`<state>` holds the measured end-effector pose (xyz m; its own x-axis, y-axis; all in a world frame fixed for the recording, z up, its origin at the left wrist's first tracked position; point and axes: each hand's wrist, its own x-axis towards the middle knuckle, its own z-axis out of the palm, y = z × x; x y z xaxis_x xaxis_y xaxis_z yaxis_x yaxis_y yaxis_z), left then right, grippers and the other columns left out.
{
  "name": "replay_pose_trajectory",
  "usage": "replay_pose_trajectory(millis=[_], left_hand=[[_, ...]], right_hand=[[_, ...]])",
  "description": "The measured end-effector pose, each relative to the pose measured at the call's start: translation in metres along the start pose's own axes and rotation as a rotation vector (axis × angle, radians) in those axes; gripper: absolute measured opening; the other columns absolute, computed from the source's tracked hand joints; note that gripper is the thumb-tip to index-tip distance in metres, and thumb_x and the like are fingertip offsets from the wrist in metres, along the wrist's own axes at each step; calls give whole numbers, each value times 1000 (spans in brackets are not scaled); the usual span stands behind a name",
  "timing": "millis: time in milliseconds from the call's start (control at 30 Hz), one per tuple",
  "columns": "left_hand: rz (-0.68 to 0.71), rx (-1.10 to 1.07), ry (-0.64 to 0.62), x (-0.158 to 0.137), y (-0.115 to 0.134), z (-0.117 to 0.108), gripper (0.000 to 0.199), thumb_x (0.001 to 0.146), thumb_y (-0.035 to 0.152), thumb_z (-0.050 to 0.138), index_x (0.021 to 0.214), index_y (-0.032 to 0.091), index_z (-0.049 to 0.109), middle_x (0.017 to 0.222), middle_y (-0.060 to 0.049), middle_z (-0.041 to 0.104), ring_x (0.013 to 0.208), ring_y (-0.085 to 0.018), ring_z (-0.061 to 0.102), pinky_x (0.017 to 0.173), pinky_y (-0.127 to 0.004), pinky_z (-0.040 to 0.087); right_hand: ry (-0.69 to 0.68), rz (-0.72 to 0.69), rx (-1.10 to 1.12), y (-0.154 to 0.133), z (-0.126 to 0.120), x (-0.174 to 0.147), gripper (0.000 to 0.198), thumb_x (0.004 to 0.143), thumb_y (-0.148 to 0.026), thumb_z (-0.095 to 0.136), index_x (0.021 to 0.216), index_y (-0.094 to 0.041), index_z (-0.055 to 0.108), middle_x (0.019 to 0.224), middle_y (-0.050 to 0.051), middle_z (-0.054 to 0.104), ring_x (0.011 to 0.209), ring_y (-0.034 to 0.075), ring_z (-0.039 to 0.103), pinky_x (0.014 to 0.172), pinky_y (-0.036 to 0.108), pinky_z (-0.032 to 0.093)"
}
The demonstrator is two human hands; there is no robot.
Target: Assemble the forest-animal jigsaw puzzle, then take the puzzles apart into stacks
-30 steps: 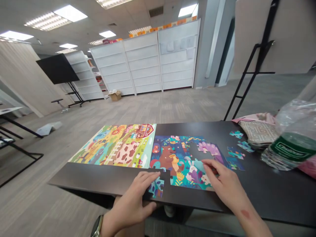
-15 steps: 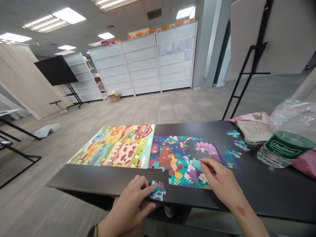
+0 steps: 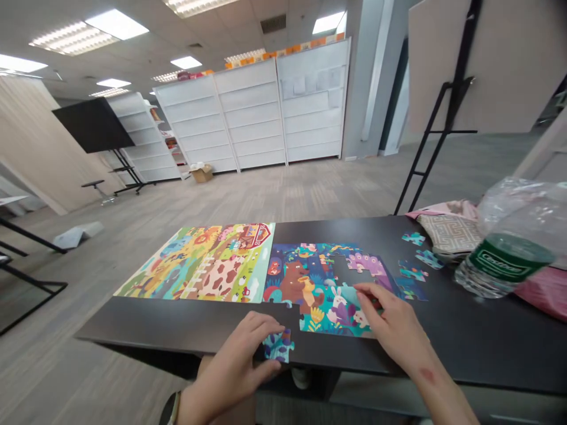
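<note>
Puzzle (image 3: 325,301): under the right fingertips, dark gap just beyond them
Right hand (image 3: 392,321): fingers narrow; cannot tell if gripping
Left hand (image 3: 239,354): thumb and forefinger apart, beside a loose piece (image 3: 280,348)
Farm picture (image 3: 224,274): beyond the left fingers
Spare pieces (image 3: 429,258): right of the right fingers
Bottle (image 3: 502,265): farther right, partly hiding pink cloth (image 3: 547,290)

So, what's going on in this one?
A person's left hand has its fingers on a loose puzzle piece by the near edge of the table. The right hand is over the right side of a partly assembled puzzle, which has a gap in it. Other pieces lie farther right, near a bottle.
</note>
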<state>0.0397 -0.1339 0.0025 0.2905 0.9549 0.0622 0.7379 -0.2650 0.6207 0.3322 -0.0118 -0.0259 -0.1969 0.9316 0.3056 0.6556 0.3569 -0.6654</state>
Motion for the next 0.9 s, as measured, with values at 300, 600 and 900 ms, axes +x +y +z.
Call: replay_pose_trajectory(millis=[300, 600, 900], left_hand=[[4, -87, 39, 12, -1, 3, 20, 85, 17, 71, 103, 26, 70, 113, -4, 65, 107, -21, 60, 95, -31, 47], [56, -11, 199, 23, 6, 13, 18, 95, 17, 56, 104, 24, 70, 110, -7, 66, 104, -21, 64, 93, -33, 52], [137, 123, 310, 27, -3, 31, 23, 95, 15, 55, 99, 25, 75, 116, -8, 63, 107, -22, 63, 93, -34, 54]], right_hand=[[4, -1, 0, 0, 0, 0, 29, 91, -39, 44, 97, -23, 68, 94, 4, 75, 82, 21, 70, 75, 31, 53], [15, -18, 7, -2, -1, -1, 28, 92, -38, 44, 95, -23, 68, 92, 5, 75, 80, 21, 70, 74, 31, 53], [-2, -20, 8, 0, 0, 0, 27, 93, -37, 45, 96, -24, 67, 94, 3, 75, 82, 21, 70, 75, 30, 52]])
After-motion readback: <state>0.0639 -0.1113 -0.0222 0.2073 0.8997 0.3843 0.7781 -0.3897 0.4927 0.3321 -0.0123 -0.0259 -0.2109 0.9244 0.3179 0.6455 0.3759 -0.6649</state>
